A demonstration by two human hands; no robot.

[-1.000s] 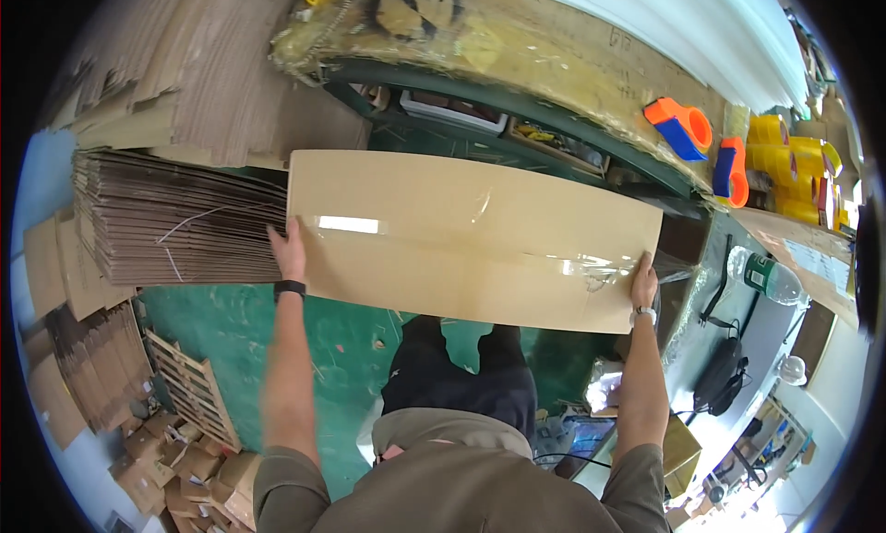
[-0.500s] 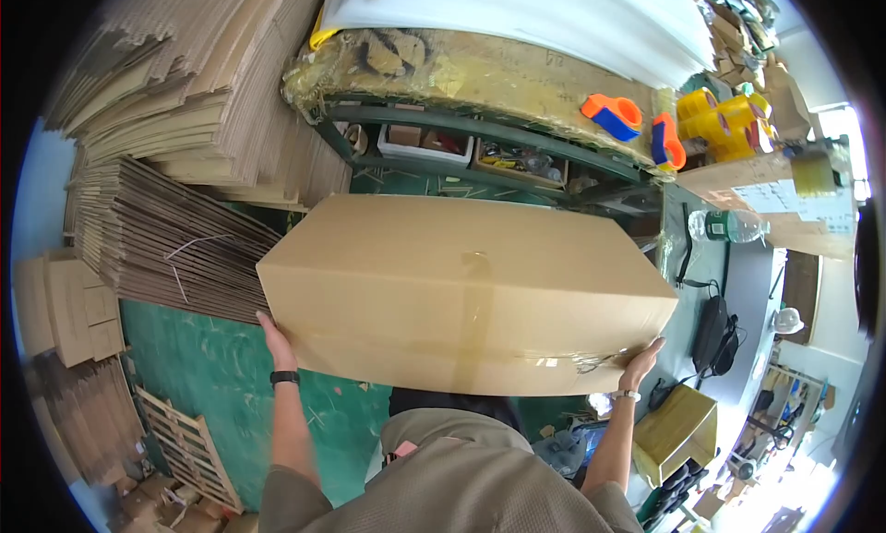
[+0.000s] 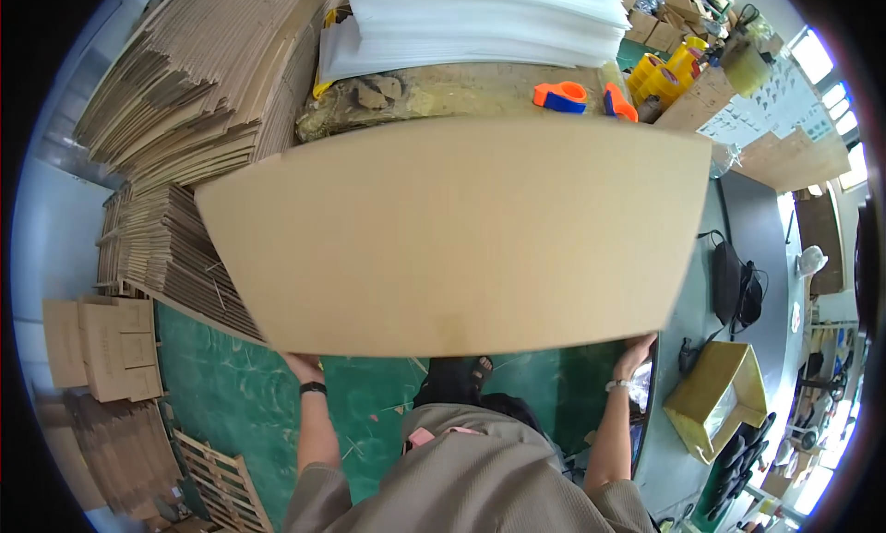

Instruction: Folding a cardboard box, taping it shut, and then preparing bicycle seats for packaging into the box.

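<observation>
Cardboard box point(image 3: 461, 238) held up wide and flat in front of the chest, one broad brown face turned to the camera, hiding most of the bench behind. Left hand point(image 3: 300, 365) under the lower left corner, right hand point(image 3: 637, 348) under the lower right edge; fingers tucked behind the board, so cannot tell how tightly either grips, only that both bear it from below. Hands well apart, which suits so broad a piece. Best handled by keeping both palms level so the box does not tip, with wrists firm and elbows close. Worth minding the corrugated stacks point(image 3: 185, 238) just beside the left edge, and the orange tape dispensers point(image 3: 561, 95) and foam sheets point(image 3: 480, 21) on the bench point(image 3: 443, 90) beyond the top edge: any swing probably catches them. Green floor point(image 3: 221, 385) below, sandalled foot point(image 3: 480, 371) near the lower edge, so better to step carefully while sight ahead is blocked.
</observation>
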